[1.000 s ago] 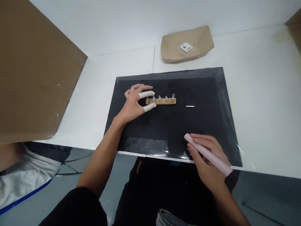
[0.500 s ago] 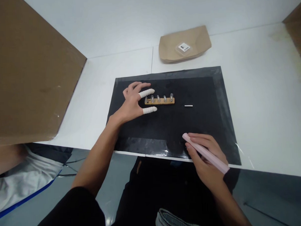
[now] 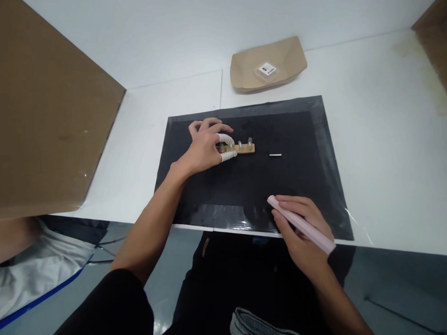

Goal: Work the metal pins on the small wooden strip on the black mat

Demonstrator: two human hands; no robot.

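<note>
My left hand [image 3: 207, 144], with white finger cots on thumb and index finger, is closed around the middle of a small yellowish wooden strip [image 3: 247, 148]. Clear, upright pieces stand in a row along that strip; the fingers hide its left part. Whether they press the strip or one clear piece is hard to make out. Right of the strip, a short thin silvery rod [image 3: 275, 155] lies on the black mat [image 3: 246, 186]. Near the mat's front edge, my right hand [image 3: 307, 228] grips a long pale pink stick-shaped tool [image 3: 302, 224], its tip pointing up and left.
Behind the mat, a brown paper tray [image 3: 289, 57] contains a small clear case [image 3: 267, 71] with a white label. A brown board [image 3: 49, 110] stands on the left of the white table [image 3: 383, 132]. Part of another person [image 3: 32, 272] shows at lower left.
My left hand has moved slightly right, and its spread thumb and index finger have come together at the strip. My right hand keeps its hold on the pink tool. The view has shifted slightly.
</note>
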